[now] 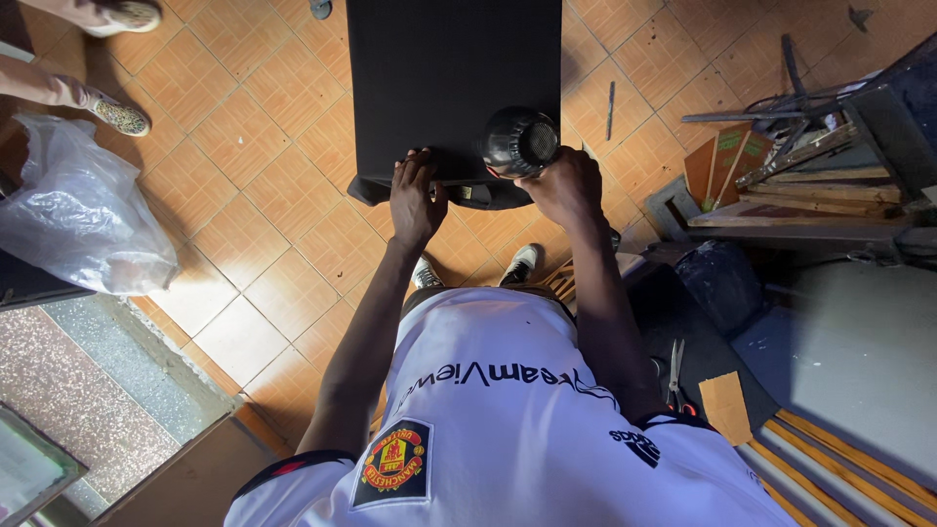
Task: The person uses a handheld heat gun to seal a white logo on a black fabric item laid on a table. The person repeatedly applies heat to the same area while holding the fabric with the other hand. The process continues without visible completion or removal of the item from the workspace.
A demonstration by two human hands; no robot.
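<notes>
A black panel (pixel 444 78) lies on the tiled floor (pixel 264 224), long axis running far from the person. The left hand (pixel 417 200) presses flat on its near edge; just right, the right hand (pixel 561 185) grips a black heat gun (pixel 515 141) over that edge.

A crumpled clear plastic bag (pixel 73 210) lies at left; a brown-and-green cardboard packet (pixel 727 156) leans among scrap at right.
</notes>
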